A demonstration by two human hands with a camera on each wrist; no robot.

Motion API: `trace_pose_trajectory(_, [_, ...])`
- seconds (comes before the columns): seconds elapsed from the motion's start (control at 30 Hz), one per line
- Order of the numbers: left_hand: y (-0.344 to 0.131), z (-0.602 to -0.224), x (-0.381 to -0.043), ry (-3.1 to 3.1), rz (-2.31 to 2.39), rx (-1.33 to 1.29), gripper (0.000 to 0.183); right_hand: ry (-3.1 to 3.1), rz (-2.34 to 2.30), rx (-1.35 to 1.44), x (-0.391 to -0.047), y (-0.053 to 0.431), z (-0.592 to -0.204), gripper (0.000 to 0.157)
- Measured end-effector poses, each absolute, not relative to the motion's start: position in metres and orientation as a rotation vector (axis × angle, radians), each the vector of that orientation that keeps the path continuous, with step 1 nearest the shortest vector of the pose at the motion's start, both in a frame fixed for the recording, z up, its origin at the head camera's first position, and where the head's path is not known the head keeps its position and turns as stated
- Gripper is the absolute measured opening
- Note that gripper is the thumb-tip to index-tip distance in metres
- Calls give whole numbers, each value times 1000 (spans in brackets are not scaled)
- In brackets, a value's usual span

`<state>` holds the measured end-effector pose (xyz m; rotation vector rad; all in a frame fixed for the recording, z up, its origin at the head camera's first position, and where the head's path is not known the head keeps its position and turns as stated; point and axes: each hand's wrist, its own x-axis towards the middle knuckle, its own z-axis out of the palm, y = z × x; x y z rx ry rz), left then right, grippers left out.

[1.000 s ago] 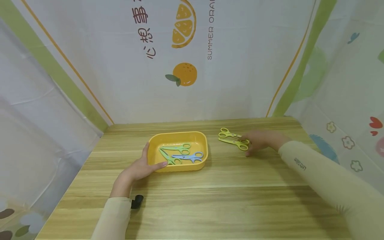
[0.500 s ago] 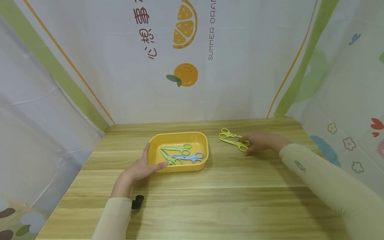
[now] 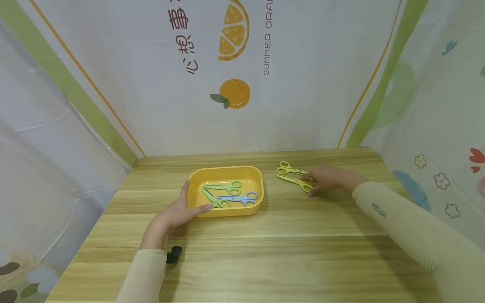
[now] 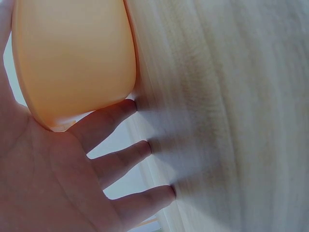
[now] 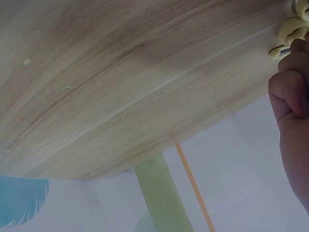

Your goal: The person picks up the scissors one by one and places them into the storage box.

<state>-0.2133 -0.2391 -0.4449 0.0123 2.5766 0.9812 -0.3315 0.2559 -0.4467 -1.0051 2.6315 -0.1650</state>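
A yellow tray (image 3: 231, 213) stands on the wooden table, holding two pairs of green scissors (image 3: 226, 187) and a blue pair of scissors (image 3: 236, 198). My left hand (image 3: 176, 213) spans the tray's left end, thumb along the front rim. In the left wrist view, the other fingers spread straight below the tray's wall (image 4: 77, 58), their tips at the tabletop. To the right, my right hand (image 3: 326, 178) pinches the handles of yellow-green scissors (image 3: 292, 180) lying on the table. Another yellow-green pair (image 3: 289, 170) lies just behind, its tip partly under my fingers.
The wooden table (image 3: 246, 261) ends at the back against a white printed curtain (image 3: 295, 118), with further curtains on both sides. A black wrist-worn piece (image 3: 174, 255) sticks out beside my left sleeve.
My right fingers and the nearer yellow-green scissors shift very slightly. The left hand and the tray keep their places.
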Motion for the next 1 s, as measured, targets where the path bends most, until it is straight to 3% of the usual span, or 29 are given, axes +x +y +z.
trace_pose_trajectory(0.33, [-239, -445, -212, 2571, 992, 11, 137, 2620, -153, -990, -327, 253, -441, 78])
trace_pose_trajectory(0.87, [-238, -443, -211, 2572, 997, 11, 137, 2591, -173, -978, -324, 246, -435, 58])
trace_pose_trajectory(1.0, [-239, -443, -211, 2574, 988, 10, 137, 2622, -177, -947, -323, 243, -433, 64])
